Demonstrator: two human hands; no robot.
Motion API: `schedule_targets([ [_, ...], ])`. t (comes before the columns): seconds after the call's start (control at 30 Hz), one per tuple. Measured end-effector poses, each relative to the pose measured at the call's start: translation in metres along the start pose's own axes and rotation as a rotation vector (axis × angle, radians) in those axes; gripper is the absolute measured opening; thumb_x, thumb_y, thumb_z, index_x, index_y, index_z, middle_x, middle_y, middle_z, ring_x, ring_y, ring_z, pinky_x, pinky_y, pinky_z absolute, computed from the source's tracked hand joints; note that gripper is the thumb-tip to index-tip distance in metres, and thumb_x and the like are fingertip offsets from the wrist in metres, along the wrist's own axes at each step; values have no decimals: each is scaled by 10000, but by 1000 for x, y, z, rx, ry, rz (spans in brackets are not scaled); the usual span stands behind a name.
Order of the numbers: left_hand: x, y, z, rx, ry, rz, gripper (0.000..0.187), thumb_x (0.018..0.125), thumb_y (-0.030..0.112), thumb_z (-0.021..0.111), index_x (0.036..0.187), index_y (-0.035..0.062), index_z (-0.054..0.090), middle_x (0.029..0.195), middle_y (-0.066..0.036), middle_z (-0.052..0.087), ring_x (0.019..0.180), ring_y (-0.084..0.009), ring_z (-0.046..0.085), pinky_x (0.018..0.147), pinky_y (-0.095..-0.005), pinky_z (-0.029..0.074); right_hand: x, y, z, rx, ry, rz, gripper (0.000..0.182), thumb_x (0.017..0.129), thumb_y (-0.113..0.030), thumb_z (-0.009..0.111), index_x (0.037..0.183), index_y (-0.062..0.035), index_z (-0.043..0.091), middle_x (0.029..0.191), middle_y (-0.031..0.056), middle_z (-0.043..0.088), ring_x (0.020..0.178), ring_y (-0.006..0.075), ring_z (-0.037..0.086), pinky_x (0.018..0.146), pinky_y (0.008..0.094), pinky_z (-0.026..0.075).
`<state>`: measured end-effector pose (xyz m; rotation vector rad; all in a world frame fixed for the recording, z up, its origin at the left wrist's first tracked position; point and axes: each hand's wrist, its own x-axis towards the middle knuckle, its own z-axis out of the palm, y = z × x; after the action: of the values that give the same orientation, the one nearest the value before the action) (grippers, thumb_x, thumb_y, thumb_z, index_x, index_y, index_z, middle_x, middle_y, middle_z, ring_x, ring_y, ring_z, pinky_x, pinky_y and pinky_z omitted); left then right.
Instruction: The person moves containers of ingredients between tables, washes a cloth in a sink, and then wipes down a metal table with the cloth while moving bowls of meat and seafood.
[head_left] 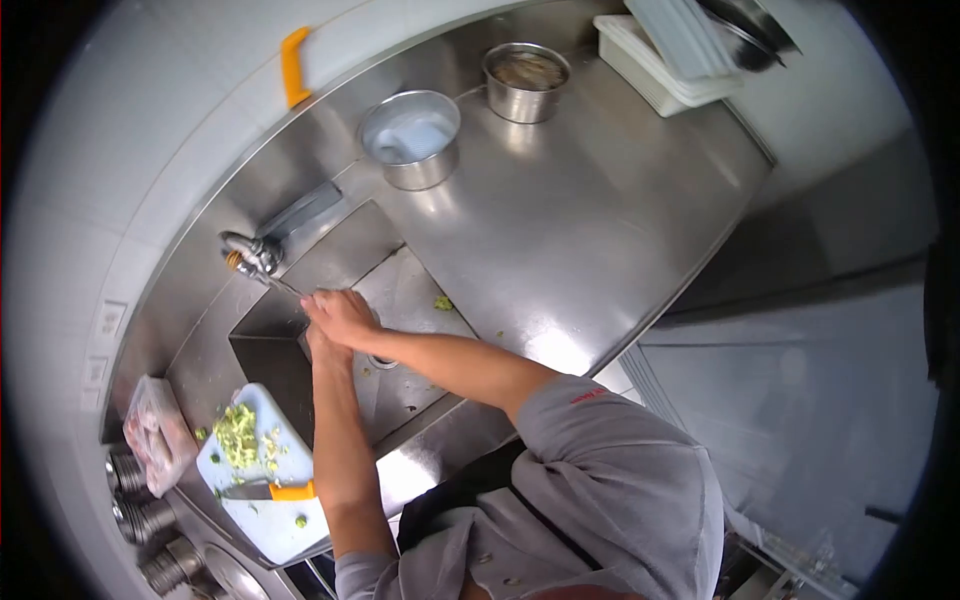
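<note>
My right hand (345, 316) lies over my left hand (318, 338), with its fingers curled round it. Both hands meet above the sink (345, 245), under a thin water stream from the tap (255, 255). Most of my left hand's fingers are hidden beneath the right. I see no object in either hand. Left of the sink, a white cutting board (275, 530) bears chopped pale-green vegetable (237, 437) and a knife with an orange handle (292, 492). A few green scraps (443, 302) lie on the sink bottom.
A steel pot (420, 175) with something pale inside and a smaller steel pot (522, 103) with brownish contents stand on the steel counter (560, 220). White trays (665, 70) sit at its far corner. A bag of pinkish pieces (160, 437) lies by the board. An orange handle (292, 68) shows at the wall.
</note>
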<state>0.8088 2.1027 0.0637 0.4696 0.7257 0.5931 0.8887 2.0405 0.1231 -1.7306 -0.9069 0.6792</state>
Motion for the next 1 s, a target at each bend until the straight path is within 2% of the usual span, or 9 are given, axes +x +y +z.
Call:
schedule_targets([
  [0.1,-24,8,34,331,251,-3,398,960,334,600,1190,9,604,1161,-119,631,1031,-231,626,857,-352,517,44,51,5,-171,-88,-49,577,924,-565,488,895,-26,691,837,214,682,832,391,658,754,465,487],
  [0.23,-35,40,10,428,54,305,211,941,226,613,1021,31,623,948,-57,652,902,-185,628,807,-339,510,48,72,-18,180,-461,35,640,889,-600,579,676,2,625,572,60,507,615,130,472,556,401,418],
  [0.33,-36,53,-2,82,71,387,163,940,205,587,946,43,603,911,-50,633,870,-197,626,835,-357,506,33,99,-42,56,-568,-147,515,866,-474,682,727,20,627,671,31,589,654,124,512,580,330,437],
  [0.47,-24,32,8,-10,181,198,170,927,208,566,950,41,582,943,-62,613,885,-218,615,847,-386,507,30,108,-3,831,-17,183,411,832,-364,742,848,34,641,845,86,660,774,165,600,682,326,479],
  [0.6,45,-13,-80,-2,23,132,264,945,294,520,1042,54,573,928,-52,598,934,-201,601,858,-390,505,-16,28,35,481,118,-108,479,834,-423,695,983,32,681,972,229,685,989,311,665,844,400,492],
  [0.67,68,-30,-78,-442,-397,-22,323,964,354,478,1078,65,565,984,-68,604,962,-213,604,865,-382,504,-3,26,23,76,15,-43,553,861,-557,595,893,-18,714,914,235,683,911,398,656,825,468,492],
  [0.73,-5,-21,-6,162,175,-14,449,975,453,453,1190,69,544,1114,-102,612,1049,-239,600,901,-374,493,26,39,24,-51,-13,-37,615,868,-622,541,834,-35,722,854,229,680,868,419,649,808,483,493],
  [0.9,-44,-9,21,483,331,-93,528,956,400,555,1311,12,501,1154,-125,633,1109,-224,584,994,-348,423,68,28,-22,-207,-429,-4,526,865,-529,620,853,-13,722,806,197,688,809,361,675,775,442,501],
  [1.0,-58,8,28,564,54,174,487,942,337,605,1272,-15,533,1174,-128,624,1105,-218,579,989,-340,407,71,37,-20,17,-615,32,492,854,-471,672,870,20,699,808,183,682,789,285,675,753,403,503],
])
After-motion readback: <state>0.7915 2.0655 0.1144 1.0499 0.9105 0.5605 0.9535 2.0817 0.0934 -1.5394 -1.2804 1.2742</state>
